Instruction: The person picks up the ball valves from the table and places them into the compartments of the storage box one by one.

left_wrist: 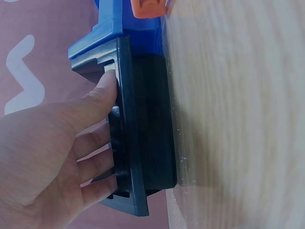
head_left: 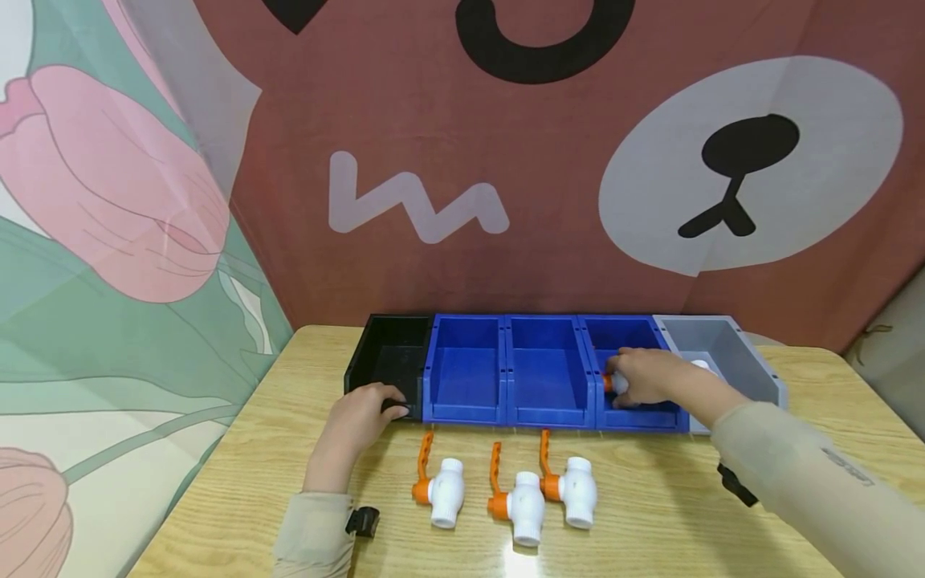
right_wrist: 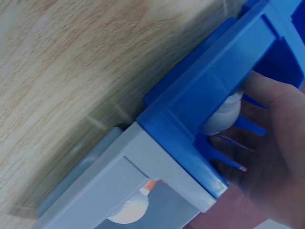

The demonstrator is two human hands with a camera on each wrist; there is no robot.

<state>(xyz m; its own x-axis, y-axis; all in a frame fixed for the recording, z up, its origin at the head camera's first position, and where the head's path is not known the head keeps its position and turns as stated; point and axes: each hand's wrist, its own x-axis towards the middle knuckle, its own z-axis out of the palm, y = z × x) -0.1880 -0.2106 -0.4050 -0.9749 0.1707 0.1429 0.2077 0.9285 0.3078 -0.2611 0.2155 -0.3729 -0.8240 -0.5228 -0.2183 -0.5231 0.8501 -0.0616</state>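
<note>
In the rightmost blue bin (head_left: 627, 329), my right hand (head_left: 641, 376) grips a white ball valve (right_wrist: 225, 114) with an orange part (head_left: 607, 383). My fingers hide much of this valve. My left hand (head_left: 363, 417) rests on the front rim of the black bin (left_wrist: 155, 124) at the row's left end, thumb on the edge and the other fingertips partly hidden behind it. On the table in front of the bins lie three more white ball valves with orange handles: a left one (head_left: 447, 494), a middle one (head_left: 527, 510) and a right one (head_left: 579, 492).
Two further blue bins, one (head_left: 468, 377) beside the black bin and one (head_left: 547, 377) in the row's middle, stand joined with the others. A grey bin (head_left: 744, 361) at the right end holds a white valve (right_wrist: 131, 210). Behind the wooden table (head_left: 636, 514) hangs a printed cloth (head_left: 433, 273).
</note>
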